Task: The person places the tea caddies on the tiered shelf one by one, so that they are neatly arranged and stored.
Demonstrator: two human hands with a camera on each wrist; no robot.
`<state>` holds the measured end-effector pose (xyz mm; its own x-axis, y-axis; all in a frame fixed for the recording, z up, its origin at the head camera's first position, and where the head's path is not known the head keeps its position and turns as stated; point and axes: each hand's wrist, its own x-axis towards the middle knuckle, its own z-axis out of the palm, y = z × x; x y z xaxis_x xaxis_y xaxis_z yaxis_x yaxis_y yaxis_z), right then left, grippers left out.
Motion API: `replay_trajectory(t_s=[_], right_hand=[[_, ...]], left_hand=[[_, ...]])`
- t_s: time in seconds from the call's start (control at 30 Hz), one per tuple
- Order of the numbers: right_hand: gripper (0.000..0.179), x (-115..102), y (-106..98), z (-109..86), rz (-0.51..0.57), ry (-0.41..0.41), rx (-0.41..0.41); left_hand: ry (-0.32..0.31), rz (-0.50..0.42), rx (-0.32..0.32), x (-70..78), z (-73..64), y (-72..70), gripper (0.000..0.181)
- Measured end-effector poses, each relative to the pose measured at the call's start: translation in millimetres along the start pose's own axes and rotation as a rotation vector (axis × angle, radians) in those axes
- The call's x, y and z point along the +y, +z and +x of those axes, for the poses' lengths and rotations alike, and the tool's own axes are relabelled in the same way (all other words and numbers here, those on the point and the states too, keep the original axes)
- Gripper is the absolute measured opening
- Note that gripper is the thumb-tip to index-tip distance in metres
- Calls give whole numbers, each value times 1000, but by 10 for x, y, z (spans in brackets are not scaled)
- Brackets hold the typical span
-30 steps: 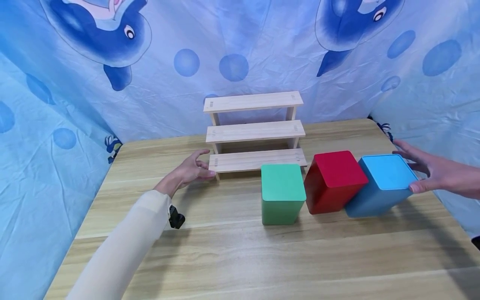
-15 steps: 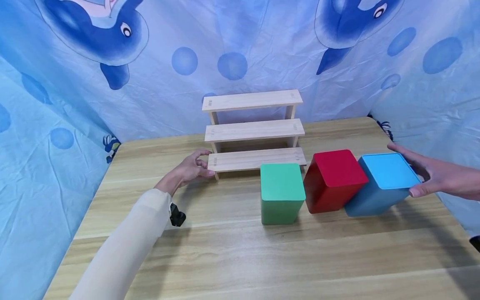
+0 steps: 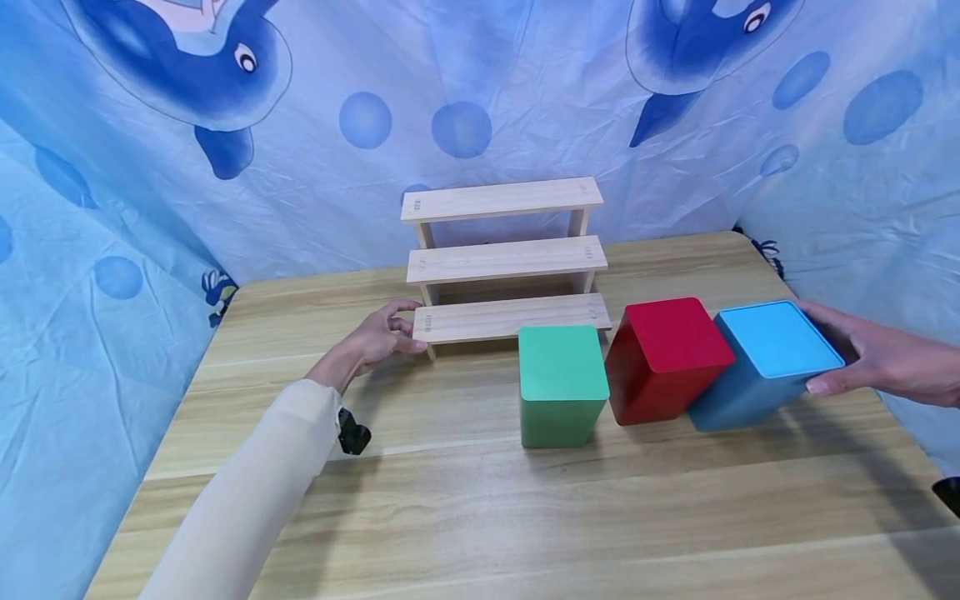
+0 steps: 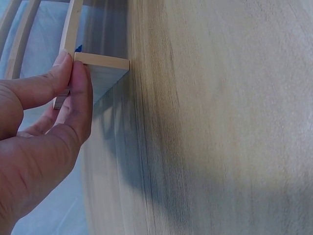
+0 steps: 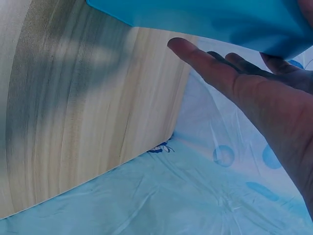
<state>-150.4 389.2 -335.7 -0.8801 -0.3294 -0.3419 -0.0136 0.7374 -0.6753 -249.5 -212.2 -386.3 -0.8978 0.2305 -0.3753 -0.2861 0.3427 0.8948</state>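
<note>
My left hand (image 3: 382, 337) pinches the left end of the lowest step on a three-step wooden shelf (image 3: 506, 258). In the left wrist view, the thumb and fingers (image 4: 78, 98) close on that board's end. At the right, my right hand (image 3: 873, 354) holds the right side of a tall blue box (image 3: 776, 337), thumb toward the near side and other fingers at the far side, partly hidden. The right wrist view shows the little finger (image 5: 195, 54) stretched out, apart from the blue box. A red box (image 3: 675, 342) leans beside the blue one, and a green box (image 3: 564, 367) stands left of it.
Everything stands on a wood-grain table (image 3: 450, 508). Blue curtains (image 3: 330, 192) printed with whales and bubbles enclose its back and sides. The shelf stands at the back, close to the curtain, with the green box in front of its right part.
My right hand has closed in on the blue box, and that box has turned slightly. The left hand keeps its grip on the shelf. The head view has shifted slightly.
</note>
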Motion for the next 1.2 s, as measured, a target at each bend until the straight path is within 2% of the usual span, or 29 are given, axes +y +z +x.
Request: replay_trajectory(t_s=[0.3,0.83,1.2], right_hand=[[110,-3,34,20,11,1,23],[108,21,62,27,0,14,90],[103,27,-45,18,-18,7,144]], left_hand=[[-10,27,2,-2,-9,-11,82],[-33,22,12,24,8,10,82],[-38,11,8,34,27,12,81]])
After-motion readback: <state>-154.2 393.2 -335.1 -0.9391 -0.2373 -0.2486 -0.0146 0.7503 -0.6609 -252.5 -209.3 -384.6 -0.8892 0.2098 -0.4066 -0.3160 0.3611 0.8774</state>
